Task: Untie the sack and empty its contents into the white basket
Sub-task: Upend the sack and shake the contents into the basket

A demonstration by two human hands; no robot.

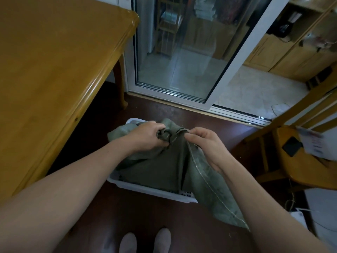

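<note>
- Olive-green woven cloth: that's the sack [164,167], slumped in the white basket [145,187] on the floor at six o'clock, one corner spilling over the rim toward five o'clock.
- The knot [168,136] sits at the sack's top, at the basket's twelve o'clock, right between both hands.
- Left hand [145,137] comes in from nine o'clock, fingers curled round the twisted neck at the knot.
- Right hand [204,143] reaches in from three o'clock, thumb and fingertips pinching the fabric just beside the knot.
- Handling call: soft, floppy stuff that creases and sags rather than stands. The coarse weave should grip well. The contents are hidden, so I can't judge the weight.
- Best hold, I'd say: pick at the knot's loop now, then take the bottom seam at five o'clock for tipping.
- Wooden table [54,70] at ten o'clock, well apart.
</note>
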